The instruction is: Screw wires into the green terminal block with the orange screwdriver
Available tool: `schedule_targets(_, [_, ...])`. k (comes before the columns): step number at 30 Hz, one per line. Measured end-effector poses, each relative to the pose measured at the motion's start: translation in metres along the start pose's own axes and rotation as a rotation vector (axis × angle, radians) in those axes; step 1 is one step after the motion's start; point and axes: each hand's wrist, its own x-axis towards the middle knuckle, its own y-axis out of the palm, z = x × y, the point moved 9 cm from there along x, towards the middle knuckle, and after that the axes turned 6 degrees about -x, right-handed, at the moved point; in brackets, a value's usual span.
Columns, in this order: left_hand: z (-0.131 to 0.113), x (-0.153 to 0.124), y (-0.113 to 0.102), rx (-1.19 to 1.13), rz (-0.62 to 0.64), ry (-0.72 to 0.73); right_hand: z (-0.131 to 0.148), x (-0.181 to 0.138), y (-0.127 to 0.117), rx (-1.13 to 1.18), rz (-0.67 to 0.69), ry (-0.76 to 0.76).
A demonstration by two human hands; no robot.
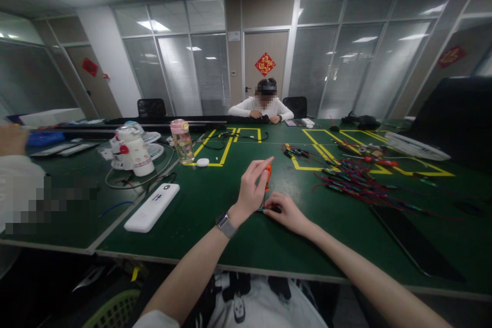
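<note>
So the left hand (251,189), metal-banded watch (225,225) on the wrist, has its thumb and fingers clamped on a small orange tool (268,177). It looks like glossy plastic, slim, standing nearly upright just above the matte green table (215,215), long axis running top to bottom. The right hand (286,212) lies flat beside it, fingertips pinched together on a tiny dark piece (268,209) that lies crosswise on the tabletop, directly below the tool. A tangle of thin red and green wires (346,177) sprawls off to the right, and a smooth, rounded white slab (151,207) sits to the left.
</note>
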Motion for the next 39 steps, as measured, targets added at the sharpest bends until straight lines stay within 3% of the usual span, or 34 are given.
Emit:
schedule_targets(5, [0.0,0.0,0.0,-0.053,-0.001,0.008,-0.002,0.0,0.002,-0.02,0.001,-0.003])
schedule_targets(12, [-0.003,0.0,-0.007,0.076,-0.103,0.028,-0.004,0.0,0.002,-0.006,-0.01,-0.018])
schedule_targets(19, [-0.006,0.001,-0.002,-0.007,-0.025,0.046,-0.002,0.0,0.001,0.015,-0.009,-0.026])
schedule_targets(26, [-0.01,0.001,-0.009,0.058,-0.12,0.081,-0.004,0.0,0.002,0.018,-0.017,-0.01])
schedule_targets(34, [-0.005,0.001,-0.001,-0.03,-0.008,0.047,-0.004,0.0,0.002,0.014,-0.005,-0.002])
schedule_targets(39, [-0.004,0.001,-0.008,0.02,-0.101,0.039,-0.004,0.0,0.002,0.015,-0.004,0.011])
